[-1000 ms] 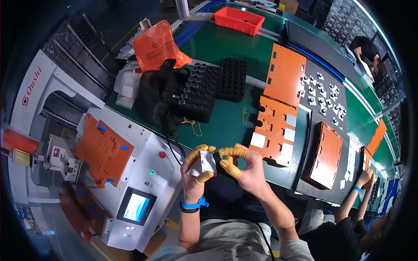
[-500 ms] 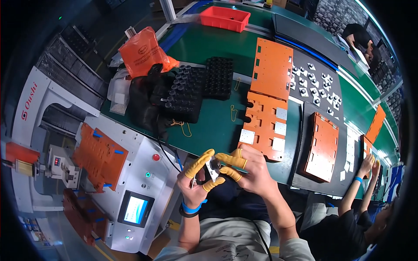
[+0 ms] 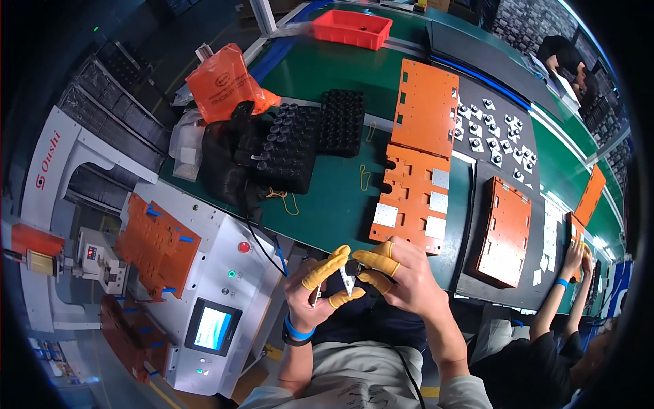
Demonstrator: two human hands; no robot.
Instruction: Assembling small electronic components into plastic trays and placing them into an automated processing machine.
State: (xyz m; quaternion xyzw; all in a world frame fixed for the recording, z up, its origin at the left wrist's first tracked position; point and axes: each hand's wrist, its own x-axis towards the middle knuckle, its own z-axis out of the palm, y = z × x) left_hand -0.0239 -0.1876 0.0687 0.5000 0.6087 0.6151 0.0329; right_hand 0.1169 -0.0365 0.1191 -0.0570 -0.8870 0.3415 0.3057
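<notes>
Yellow finger cots cover several fingertips of both my hands. My left hand (image 3: 310, 300) pinches a small white metal plate (image 3: 348, 281) by its edges, between thumb and fingers. A black round part (image 3: 355, 268) sits on the plate's right side. My right hand (image 3: 412, 283) closes its thumb and fingers on that black part. A second thin pale edge (image 3: 315, 294) shows against my left palm; I cannot tell what it belongs to. Beyond my hands, an orange fixture board (image 3: 405, 184) lies on the green bench, with several white square plates set in it.
Black trays (image 3: 289, 146) of round parts stand left on the bench (image 3: 323, 221), near an orange bag (image 3: 221, 82). Plates with black parts cover a dark mat (image 3: 490, 102). Another orange fixture (image 3: 504, 232) lies right, beside a co-worker's hands (image 3: 575, 262). A white machine (image 3: 238, 293) stands left.
Both hands have shifted slightly to the right with the plate between them. The plate has turned more edge-on, and my right fingers stay at the black part.
</notes>
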